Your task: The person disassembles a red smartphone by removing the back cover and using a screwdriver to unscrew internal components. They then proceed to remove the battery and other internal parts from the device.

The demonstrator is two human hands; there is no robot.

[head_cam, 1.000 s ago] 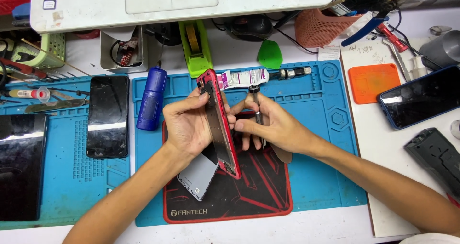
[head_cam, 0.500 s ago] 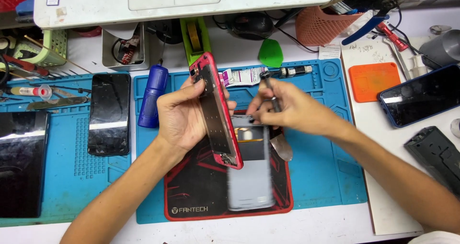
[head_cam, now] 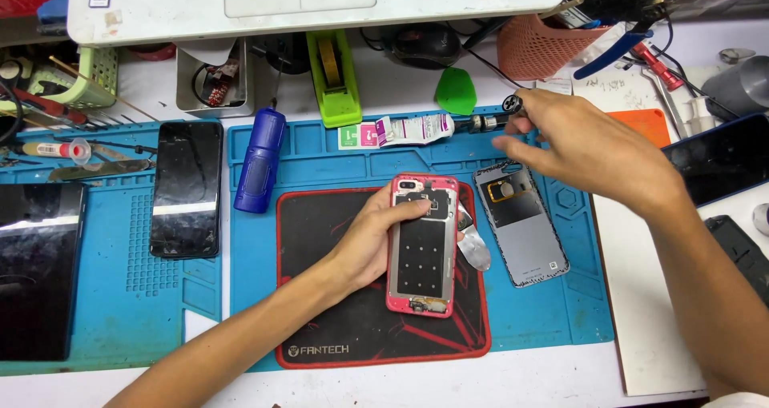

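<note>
My left hand (head_cam: 364,244) grips a pink-framed phone (head_cam: 422,244) by its left edge. The phone lies flat on the black and red mat (head_cam: 320,328), its open back facing up. The grey back cover (head_cam: 522,220) is off and rests to its right on the blue work mat (head_cam: 577,312). A thin metal pry blade (head_cam: 473,248) lies between the phone and the cover. My right hand (head_cam: 589,148) hovers above the cover, its fingertips pinching a small dark knurled tool (head_cam: 510,103) beside the tip of a glue tube (head_cam: 412,128).
A blue cylinder (head_cam: 260,160), a dark phone (head_cam: 187,188) and a black screen (head_cam: 36,268) lie to the left. At the back are a green tape dispenser (head_cam: 332,76), a green pick (head_cam: 455,90), a white laptop (head_cam: 312,0) and an orange basket (head_cam: 533,48). Another phone (head_cam: 721,164) lies at the right.
The phone, earlier held up on its edge, now lies flat on the black mat. Its grey back cover has come away and lies to the right. My right hand has moved up and right.
</note>
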